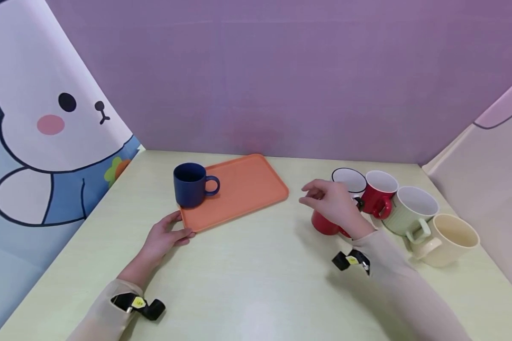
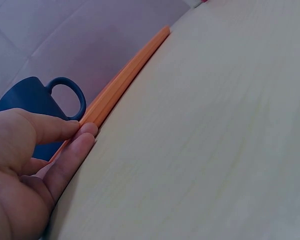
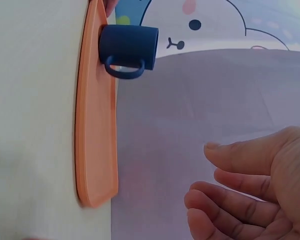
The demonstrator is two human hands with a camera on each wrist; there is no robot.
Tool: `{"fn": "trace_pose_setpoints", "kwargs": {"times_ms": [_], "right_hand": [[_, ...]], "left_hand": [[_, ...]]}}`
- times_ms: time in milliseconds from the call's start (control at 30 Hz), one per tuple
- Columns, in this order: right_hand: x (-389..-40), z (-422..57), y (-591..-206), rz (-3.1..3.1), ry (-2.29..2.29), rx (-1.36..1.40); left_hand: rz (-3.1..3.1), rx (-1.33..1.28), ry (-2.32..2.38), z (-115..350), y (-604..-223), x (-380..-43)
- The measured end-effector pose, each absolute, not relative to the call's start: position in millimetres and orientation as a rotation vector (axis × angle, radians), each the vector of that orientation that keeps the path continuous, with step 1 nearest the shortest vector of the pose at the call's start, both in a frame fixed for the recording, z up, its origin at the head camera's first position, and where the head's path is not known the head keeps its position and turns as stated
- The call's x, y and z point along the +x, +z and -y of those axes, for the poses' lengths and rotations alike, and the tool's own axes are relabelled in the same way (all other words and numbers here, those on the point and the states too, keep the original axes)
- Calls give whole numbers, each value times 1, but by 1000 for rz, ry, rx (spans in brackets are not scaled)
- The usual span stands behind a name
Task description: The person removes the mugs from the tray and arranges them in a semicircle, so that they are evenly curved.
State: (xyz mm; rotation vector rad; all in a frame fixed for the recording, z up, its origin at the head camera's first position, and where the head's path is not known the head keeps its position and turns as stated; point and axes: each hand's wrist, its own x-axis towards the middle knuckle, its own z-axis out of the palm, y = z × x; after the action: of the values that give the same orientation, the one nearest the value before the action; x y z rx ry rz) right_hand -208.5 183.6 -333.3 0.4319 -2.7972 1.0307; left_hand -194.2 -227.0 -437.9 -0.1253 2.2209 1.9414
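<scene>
An orange tray (image 1: 247, 189) lies on the table, and a dark blue mug (image 1: 190, 187) stands upright at its left end, handle to the right. My left hand (image 1: 166, 239) pinches the tray's near left corner. In the left wrist view, the thumb and fingers of the left hand (image 2: 35, 165) meet at the orange rim just below the mug. My right hand (image 1: 334, 203) is raised above a red mug (image 1: 322, 224) and partly covers it. Its fingers are loosely bent with nothing between them, as the right wrist view also shows of the right hand (image 3: 245, 190).
Right of the right hand stand a white mug with a dark rim (image 1: 349, 179), another red mug (image 1: 373, 199), a pale green mug (image 1: 403, 215) and a cream mug (image 1: 448, 244), close together. A purple backdrop (image 1: 256, 80) rises behind the table.
</scene>
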Motion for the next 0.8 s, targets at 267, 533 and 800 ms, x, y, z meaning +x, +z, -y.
{"fn": "trace_pose_setpoints", "kwargs": {"times_ms": [267, 533, 800], "right_hand": [[-230, -153, -343, 2712, 1130, 555], [-250, -111, -360, 2694, 1332, 595], [-265, -75, -372, 2684, 1418, 628]], "left_hand": [[-2226, -121, 1945, 227, -438, -193], [-2238, -139, 1933, 228, -437, -192], [-2228, -117, 1951, 228, -436, -191]]}}
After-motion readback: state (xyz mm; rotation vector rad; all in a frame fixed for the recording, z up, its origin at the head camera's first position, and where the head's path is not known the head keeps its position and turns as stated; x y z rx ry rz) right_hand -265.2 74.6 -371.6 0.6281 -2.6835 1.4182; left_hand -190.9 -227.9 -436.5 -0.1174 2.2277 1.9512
